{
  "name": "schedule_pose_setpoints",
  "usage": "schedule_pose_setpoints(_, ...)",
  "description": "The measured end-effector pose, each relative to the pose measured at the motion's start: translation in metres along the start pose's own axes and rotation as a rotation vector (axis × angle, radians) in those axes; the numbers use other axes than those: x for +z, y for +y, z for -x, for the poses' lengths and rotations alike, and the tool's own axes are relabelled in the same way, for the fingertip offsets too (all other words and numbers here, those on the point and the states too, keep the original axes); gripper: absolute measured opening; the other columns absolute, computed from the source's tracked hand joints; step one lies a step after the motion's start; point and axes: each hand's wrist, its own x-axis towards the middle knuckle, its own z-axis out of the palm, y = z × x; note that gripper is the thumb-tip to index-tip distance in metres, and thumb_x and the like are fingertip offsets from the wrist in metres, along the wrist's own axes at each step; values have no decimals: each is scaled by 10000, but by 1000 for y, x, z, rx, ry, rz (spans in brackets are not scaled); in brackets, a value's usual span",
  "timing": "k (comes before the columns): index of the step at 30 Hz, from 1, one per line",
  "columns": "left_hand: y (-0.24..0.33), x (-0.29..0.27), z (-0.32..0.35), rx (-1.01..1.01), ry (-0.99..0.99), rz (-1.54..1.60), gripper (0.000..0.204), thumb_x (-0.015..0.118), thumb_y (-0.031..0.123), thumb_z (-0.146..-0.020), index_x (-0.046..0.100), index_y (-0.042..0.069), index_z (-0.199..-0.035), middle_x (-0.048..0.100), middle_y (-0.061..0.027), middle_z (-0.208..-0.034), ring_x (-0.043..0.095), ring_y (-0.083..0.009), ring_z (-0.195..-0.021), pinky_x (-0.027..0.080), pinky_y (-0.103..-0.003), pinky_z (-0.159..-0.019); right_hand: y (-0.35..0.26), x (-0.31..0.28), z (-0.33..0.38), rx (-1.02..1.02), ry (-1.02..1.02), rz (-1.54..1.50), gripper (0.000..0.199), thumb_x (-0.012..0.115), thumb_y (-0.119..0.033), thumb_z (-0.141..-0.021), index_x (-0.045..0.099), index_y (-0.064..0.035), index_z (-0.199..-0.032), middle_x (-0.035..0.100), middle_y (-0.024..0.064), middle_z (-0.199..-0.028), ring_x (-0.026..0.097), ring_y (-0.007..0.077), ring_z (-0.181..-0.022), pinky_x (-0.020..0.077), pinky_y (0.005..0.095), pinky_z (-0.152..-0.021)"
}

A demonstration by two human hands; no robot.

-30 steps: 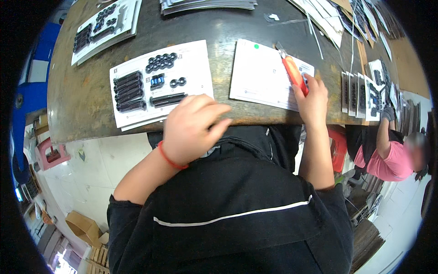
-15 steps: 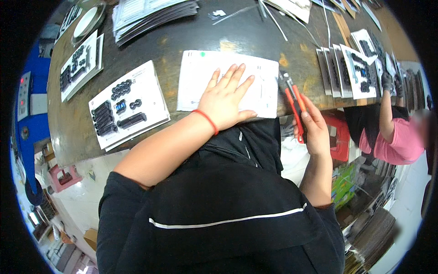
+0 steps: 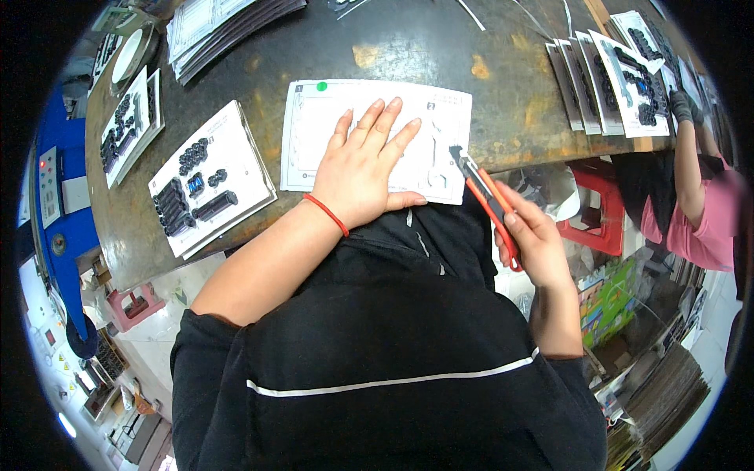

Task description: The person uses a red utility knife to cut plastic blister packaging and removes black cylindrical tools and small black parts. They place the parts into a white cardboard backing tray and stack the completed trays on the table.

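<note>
My left hand (image 3: 363, 161) lies flat with fingers spread on a white printed sheet (image 3: 314, 133) at the table's near edge, holding nothing. A green round sticker (image 3: 322, 86) marks the sheet's upper left, and line drawings show at its right side. In my right hand (image 3: 538, 239) is a red-and-black utility knife (image 3: 493, 208), gripped by its handle. Its dark tip points up and left, over the sheet's right edge; whether it touches the paper I cannot tell. Left of the sheet lies a small stack of white cards (image 3: 208, 177) carrying black and blue parts.
A second card stack (image 3: 126, 133) sits farther left, beside a tall pile of printed sheets (image 3: 204, 35) at the back. Overlapping cards with parts (image 3: 628, 86) stand at the right, near a co-worker in a pink top (image 3: 695, 235). A red stool (image 3: 597, 212) is below the table edge.
My right hand has moved the knife down and left, bringing its tip over the sheet's right edge. The left hand stays flat on the sheet. The view has shifted slightly.
</note>
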Motion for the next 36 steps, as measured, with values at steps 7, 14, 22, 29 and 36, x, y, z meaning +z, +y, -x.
schedule_pose_setpoints(7,6,5,-2,-114,54,-29,969,674,670,-745,380,140,-1501,300,-190,-1573,280,-371,-1453,201,-561,-1164,9,-18,42,110,-4,80,432,492,-89,-1009,484,-78,-1440,587,26,-706,520,87,-472,416,213,-451)
schedule_pose_setpoints(14,1,-9,-21,-264,241,220,768,645,507,-869,401,118,-1484,305,-210,-1566,262,-391,-1458,199,-527,-1180,-3,10,32,-165,233,-144,461,408,-178,-1006,468,-3,-1428,650,103,-895,607,130,-650,491,247,-584)
schedule_pose_setpoints(22,-12,11,-7,-232,163,-26,685,571,494,-915,417,141,-1482,335,-188,-1559,287,-356,-1455,190,-528,-1182,23,86,-6,-656,301,692,613,633,-62,-885,432,-78,-1463,592,207,-1125,597,360,-982,486,411,-878)
schedule_pose_setpoints(29,-11,10,-9,-240,178,-28,694,587,489,-905,419,143,-1483,332,-181,-1563,297,-356,-1449,187,-530,-1181,3,117,-31,-474,405,808,632,560,-177,-954,315,-202,-1536,558,233,-1062,621,430,-896,516,479,-801)
schedule_pose_setpoints(36,-10,13,-9,-256,180,-37,704,597,499,-895,427,145,-1480,335,-166,-1566,300,-359,-1446,200,-536,-1175,8,111,-13,-356,379,904,693,561,-157,-946,250,-235,-1561,589,239,-905,630,448,-747,523,506,-704)
